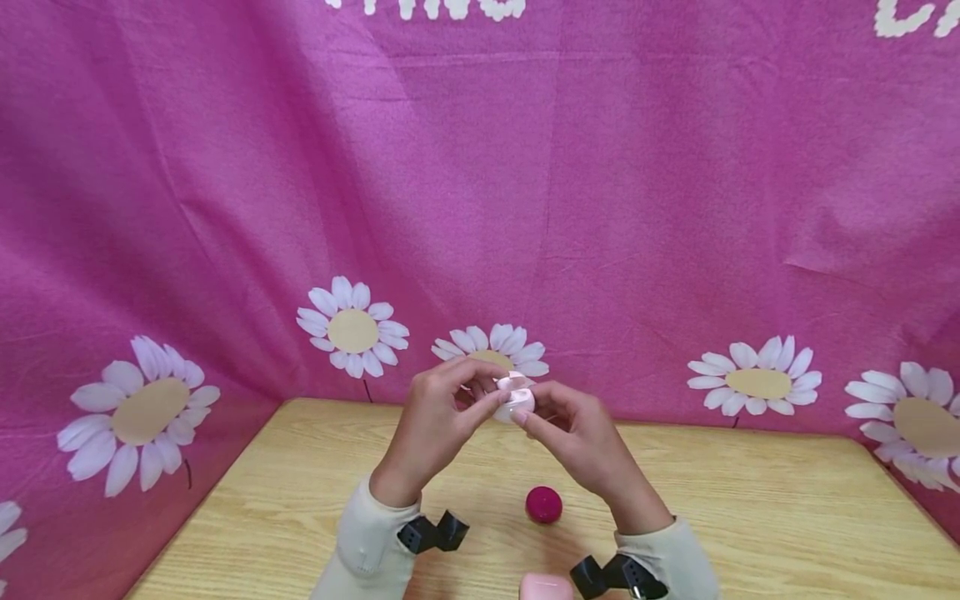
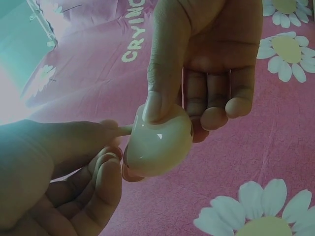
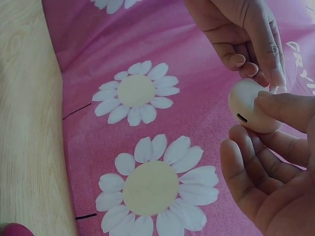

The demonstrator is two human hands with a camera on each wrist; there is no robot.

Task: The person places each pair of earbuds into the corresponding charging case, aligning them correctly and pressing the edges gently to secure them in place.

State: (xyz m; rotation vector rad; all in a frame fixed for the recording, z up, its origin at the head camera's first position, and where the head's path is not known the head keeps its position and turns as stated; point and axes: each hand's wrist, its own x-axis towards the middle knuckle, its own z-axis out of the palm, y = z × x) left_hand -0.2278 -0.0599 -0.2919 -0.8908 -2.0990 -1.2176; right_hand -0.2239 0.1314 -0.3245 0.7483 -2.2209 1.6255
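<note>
A small glossy white earbud case (image 2: 162, 142), rounded and with a dark slot (image 3: 242, 118) at one end, is held up in front of me. My right hand (image 1: 581, 429) grips it, thumb pressed on its side and fingers curled beneath. From the other side my left hand (image 1: 442, 408) pinches a small earbud between thumb and fingers. Only its thin pale stem (image 2: 125, 131) shows, pointing toward the case; the fingertips hide the rest. In the head view both hands meet at the case, above the far part of the table.
On the wooden table (image 1: 300, 483) lies a round dark pink object (image 1: 543, 505), below the hands. A light pink rounded object (image 1: 546, 587) shows at the bottom edge. Behind the table hangs a pink cloth (image 1: 600, 208) printed with daisies. Black camera mounts are strapped to both wrists.
</note>
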